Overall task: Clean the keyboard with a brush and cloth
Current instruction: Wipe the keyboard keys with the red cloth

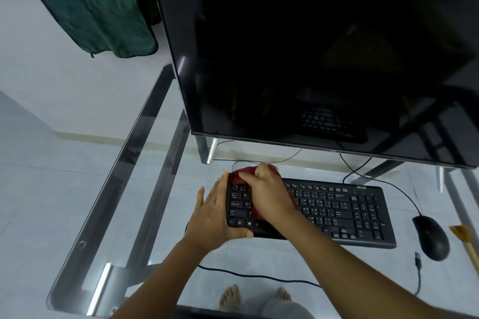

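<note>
While keyboard [337, 210] lies on glass desk [259, 261] at 6 o'clock from monitor [311, 59], left hand [215, 217] clamps its 9 o'clock end, thumb over the front edge; right hand [267, 194] grips red cloth [239, 175] bunched on keys there. At 3 o'clock of mouse [430, 238]: brush [464, 235].

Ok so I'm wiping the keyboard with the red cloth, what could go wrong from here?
The cloth bunched in your right hand could catch a key on the keyboard and lift it. Your left hand holds only one end, so the keyboard might slide on the glass desk. A wide sweep could also knock the mouse or the brush beside it.
</note>
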A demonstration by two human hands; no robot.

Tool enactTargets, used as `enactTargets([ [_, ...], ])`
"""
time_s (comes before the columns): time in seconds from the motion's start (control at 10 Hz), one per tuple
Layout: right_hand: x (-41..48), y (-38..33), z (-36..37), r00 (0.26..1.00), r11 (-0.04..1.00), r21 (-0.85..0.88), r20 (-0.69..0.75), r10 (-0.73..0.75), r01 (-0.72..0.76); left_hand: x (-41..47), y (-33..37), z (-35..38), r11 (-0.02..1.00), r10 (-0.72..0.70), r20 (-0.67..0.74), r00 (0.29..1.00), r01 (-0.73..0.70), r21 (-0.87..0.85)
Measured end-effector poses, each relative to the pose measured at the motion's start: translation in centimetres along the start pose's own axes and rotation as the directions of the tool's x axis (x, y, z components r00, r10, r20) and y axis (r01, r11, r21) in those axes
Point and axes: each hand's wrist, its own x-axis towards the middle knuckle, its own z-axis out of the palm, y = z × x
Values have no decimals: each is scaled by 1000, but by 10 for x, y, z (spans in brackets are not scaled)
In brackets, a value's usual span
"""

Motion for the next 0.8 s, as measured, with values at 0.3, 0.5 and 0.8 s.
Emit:
enactTargets([
  [0.3,-9,28,-25,995,972,-218,-59,80,-91,2,0,-5,997,-5,57,998,1,74],
  [0.5,-38,9,-16,996,973,-230,89,6,15,9,-3,-8,987,69,145,987,-89,132],
  [0.8,-71,14,-32,846,874,-225,440,-303,430,8,-12,-13,987,107,169,980,-125,102],
])
